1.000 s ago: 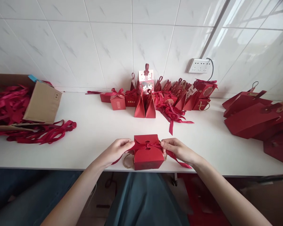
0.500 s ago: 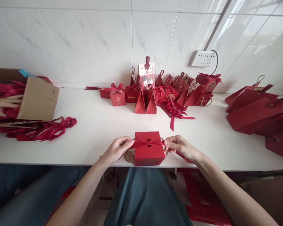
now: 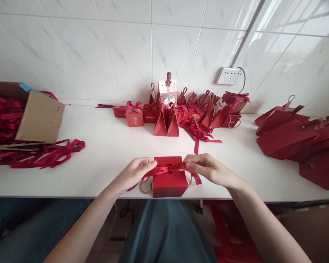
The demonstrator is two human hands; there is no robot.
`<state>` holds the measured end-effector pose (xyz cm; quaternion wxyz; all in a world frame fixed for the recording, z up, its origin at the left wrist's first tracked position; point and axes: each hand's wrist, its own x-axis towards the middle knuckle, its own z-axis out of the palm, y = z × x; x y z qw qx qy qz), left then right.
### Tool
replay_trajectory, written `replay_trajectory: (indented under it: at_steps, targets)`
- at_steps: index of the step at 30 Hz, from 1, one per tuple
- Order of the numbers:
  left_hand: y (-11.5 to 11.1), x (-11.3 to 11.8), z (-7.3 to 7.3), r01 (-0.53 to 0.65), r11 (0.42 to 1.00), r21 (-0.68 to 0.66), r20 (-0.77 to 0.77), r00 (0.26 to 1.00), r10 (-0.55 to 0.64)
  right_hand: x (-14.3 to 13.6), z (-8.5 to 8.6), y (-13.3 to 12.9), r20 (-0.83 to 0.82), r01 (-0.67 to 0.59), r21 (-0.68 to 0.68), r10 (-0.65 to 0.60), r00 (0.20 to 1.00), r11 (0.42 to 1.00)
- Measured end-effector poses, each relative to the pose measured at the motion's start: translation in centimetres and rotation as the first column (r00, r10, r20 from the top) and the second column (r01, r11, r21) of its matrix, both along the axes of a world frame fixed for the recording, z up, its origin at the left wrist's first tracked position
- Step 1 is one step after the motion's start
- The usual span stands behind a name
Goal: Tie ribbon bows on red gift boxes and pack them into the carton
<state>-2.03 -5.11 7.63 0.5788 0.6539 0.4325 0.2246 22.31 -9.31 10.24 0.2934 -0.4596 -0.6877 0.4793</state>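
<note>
A small red gift box (image 3: pixel 170 186) stands at the table's front edge, straight before me. Across its top runs a red ribbon (image 3: pixel 162 170), knotted at the middle over the box's cut-out. My left hand (image 3: pixel 137 171) pinches the ribbon's left part between thumb and fingers, beside the box's left edge. On the other side my right hand (image 3: pixel 205 168) is closed on the ribbon's right part, with a loose end hanging below the fingers. A twisted cord handle (image 3: pixel 146 186) sticks out at the box's left; part of another shows at its right.
An open cardboard box (image 3: pixel 41 117) full of red ribbons stands at left, with more ribbons (image 3: pixel 57 153) before it. Several small red boxes (image 3: pixel 135 117) and a ribbon pile (image 3: pixel 199 131) line the wall. Larger red bags (image 3: pixel 287 135) stand at right. A power strip (image 3: pixel 229 76) is on the wall.
Both hands have lifted the ribbon, which now shows wider at the knot. My right hand has moved in over the box's right edge. Another person's hand has left the cardboard box.
</note>
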Motion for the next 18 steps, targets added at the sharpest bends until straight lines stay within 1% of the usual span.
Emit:
replay_trajectory:
  at_steps: [3,6,8,10,12,13,15,18]
  targets:
    - [-0.2,-0.1,0.7,0.028,0.999,0.044,-0.055,0.998,-0.025,-0.9,-0.3,0.4,-0.062,0.024,0.135,-0.015,0.998,0.991]
    - [-0.4,-0.1,1.2,0.039,0.997,0.071,-0.080,0.996,-0.033,-1.7,-0.9,0.7,-0.070,0.035,0.207,-0.021,0.997,0.978]
    - [-0.5,0.0,1.5,0.023,0.996,0.086,-0.096,0.995,-0.014,-2.3,-1.4,0.8,-0.073,0.092,0.227,-0.077,0.994,0.970]
    - [-0.6,0.2,1.7,0.008,0.993,0.119,-0.129,0.992,0.008,-2.8,-2.0,0.8,-0.086,0.185,0.233,-0.169,0.982,0.955]
    - [-0.7,0.5,1.9,-0.009,0.984,0.180,-0.182,0.982,0.042,-3.3,-2.4,0.8,-0.100,0.258,0.243,-0.240,0.966,0.935]
    - [-0.7,0.6,2.0,-0.017,0.975,0.222,-0.207,0.976,0.064,-3.6,-2.6,0.8,-0.108,0.274,0.246,-0.254,0.961,0.930]
    - [-0.6,1.1,2.1,-0.015,0.947,0.322,-0.230,0.969,0.094,-4.0,-3.0,0.9,-0.131,0.277,0.258,-0.251,0.959,0.926]
    - [-0.2,1.7,2.1,0.038,0.902,0.430,-0.217,0.974,0.062,-4.6,-3.5,0.9,-0.176,0.269,0.288,-0.225,0.958,0.919]
